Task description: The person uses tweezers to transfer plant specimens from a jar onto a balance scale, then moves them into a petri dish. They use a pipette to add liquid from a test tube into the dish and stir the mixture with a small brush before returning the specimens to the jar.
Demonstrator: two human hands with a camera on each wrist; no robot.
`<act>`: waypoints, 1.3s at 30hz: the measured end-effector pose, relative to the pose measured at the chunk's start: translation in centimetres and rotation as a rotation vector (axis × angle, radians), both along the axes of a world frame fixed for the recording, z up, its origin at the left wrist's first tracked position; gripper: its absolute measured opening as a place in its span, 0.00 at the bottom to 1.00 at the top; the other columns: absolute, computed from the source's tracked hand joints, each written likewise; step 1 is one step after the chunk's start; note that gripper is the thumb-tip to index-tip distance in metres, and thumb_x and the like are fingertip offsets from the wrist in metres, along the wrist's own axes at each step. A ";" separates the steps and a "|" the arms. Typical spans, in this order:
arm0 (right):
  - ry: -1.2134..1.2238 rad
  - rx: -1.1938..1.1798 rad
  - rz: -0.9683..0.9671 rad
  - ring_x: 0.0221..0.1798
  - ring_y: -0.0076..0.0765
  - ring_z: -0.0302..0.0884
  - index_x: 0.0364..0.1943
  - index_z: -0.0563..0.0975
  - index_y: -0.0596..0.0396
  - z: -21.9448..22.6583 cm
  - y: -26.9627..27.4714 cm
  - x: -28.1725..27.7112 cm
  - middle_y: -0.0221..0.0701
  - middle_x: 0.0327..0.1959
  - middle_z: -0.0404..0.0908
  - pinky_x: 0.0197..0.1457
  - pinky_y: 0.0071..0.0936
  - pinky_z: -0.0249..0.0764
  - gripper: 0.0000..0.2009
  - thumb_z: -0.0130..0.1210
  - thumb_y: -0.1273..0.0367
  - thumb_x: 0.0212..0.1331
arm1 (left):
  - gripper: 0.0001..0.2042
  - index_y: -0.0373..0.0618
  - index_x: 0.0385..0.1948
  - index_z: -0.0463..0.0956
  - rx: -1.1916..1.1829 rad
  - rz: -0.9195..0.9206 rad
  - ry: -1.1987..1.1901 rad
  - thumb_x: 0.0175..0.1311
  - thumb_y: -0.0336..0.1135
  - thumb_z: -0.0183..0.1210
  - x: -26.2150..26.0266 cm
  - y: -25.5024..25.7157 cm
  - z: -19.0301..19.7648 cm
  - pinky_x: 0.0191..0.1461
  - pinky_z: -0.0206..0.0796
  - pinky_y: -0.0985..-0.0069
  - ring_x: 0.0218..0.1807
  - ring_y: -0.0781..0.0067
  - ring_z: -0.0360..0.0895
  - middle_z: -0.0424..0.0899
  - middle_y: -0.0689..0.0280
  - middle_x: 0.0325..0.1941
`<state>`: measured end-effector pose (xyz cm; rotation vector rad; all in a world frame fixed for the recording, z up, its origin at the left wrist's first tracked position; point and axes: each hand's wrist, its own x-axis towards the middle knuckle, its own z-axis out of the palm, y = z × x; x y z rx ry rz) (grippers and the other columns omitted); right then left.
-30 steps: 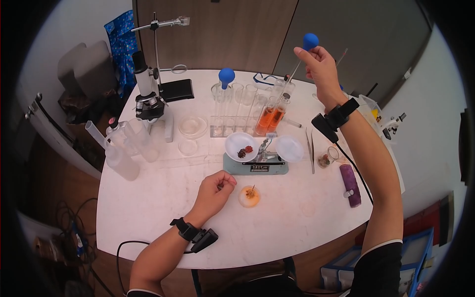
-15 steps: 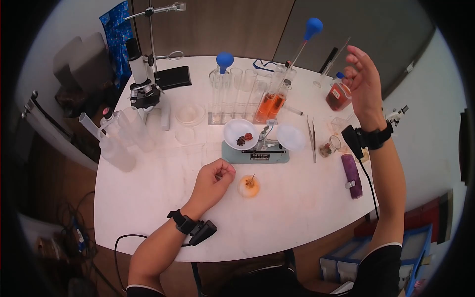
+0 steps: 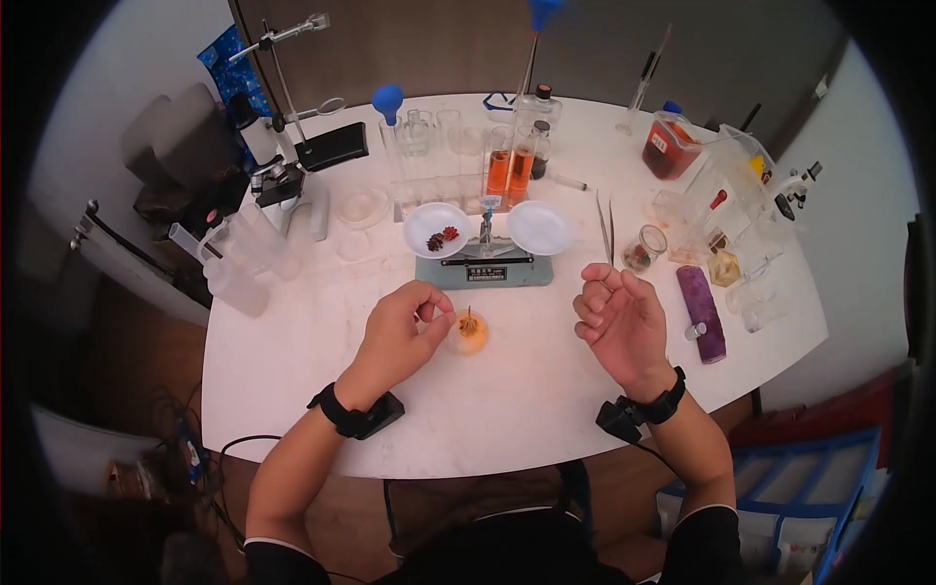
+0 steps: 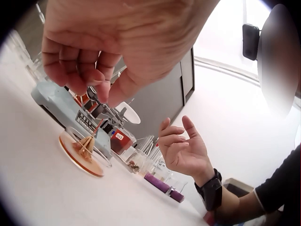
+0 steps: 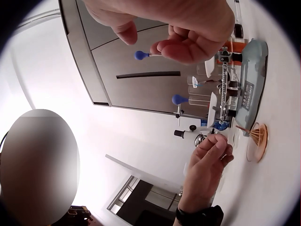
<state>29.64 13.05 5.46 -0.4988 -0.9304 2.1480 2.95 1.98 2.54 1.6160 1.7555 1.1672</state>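
Note:
In the head view my left hand [image 3: 402, 327] hovers beside a small dish [image 3: 470, 333] of orange liquid holding a dried brown plant piece. Its fingers hang loosely curled with nothing between them, as the left wrist view confirms. My right hand [image 3: 624, 327] is raised over the table's right half, palm up and fingers relaxed, holding nothing. Behind the dish stands a green balance [image 3: 485, 275]. Its left pan [image 3: 419, 230] bears dark and red bits. Further back, a blue-bulbed dropper [image 3: 544, 14] stands above the two orange-filled test tubes [image 3: 523, 171].
Tweezers [image 3: 611, 234], a small glass jar [image 3: 644, 249] and a purple cylinder [image 3: 702, 312] lie to the right. A red-liquid container [image 3: 673, 146] stands at back right. Plastic bottles [image 3: 234, 288] and a microscope [image 3: 268, 151] occupy the left; another blue-bulbed dropper [image 3: 387, 99] stands nearby.
My right hand let go of the blue-bulbed dropper, leaving it at the test tubes, swung right, then came down toward the front. The left hand stays beside the dish. The head view has shifted.

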 end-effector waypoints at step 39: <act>0.071 -0.098 0.121 0.29 0.22 0.64 0.45 0.73 0.56 -4.9 3.7 1.3 0.22 0.25 0.69 0.31 0.21 0.62 0.21 0.44 0.51 0.65 | 0.04 0.44 0.28 0.78 0.036 -0.034 0.600 0.53 0.24 0.63 2.3 1.6 3.9 0.36 0.67 0.69 0.32 0.65 0.75 0.78 0.65 0.25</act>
